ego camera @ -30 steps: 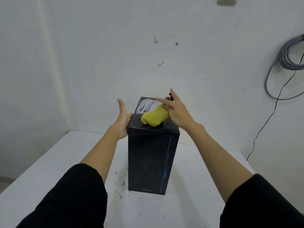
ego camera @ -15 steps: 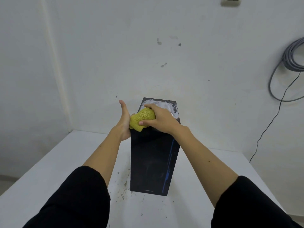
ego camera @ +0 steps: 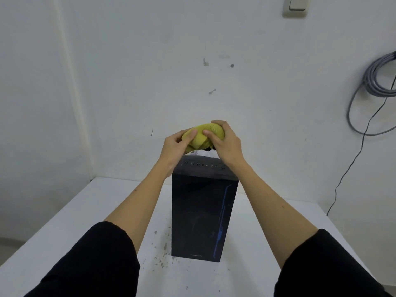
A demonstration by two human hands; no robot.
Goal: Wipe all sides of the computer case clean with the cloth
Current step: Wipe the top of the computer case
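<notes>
Case: the tall black computer case (ego camera: pixel 203 219) is stood upright on the white table (ego camera: pixel 64 236).
Cloth: the bunched yellow cloth (ego camera: pixel 202 137) is held just above the case top.
Left hand (ego camera: pixel 174 146): curled round the cloth.
Right hand (ego camera: pixel 225 142): curled round the cloth too.
Done: cannot be told.
Left: probably the sides are yet to be wiped.

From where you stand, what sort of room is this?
Probably a bare workroom or utility room: a stained white table, plain marked walls with a light switch, and a grey cable coil hanging on the wall.
</notes>
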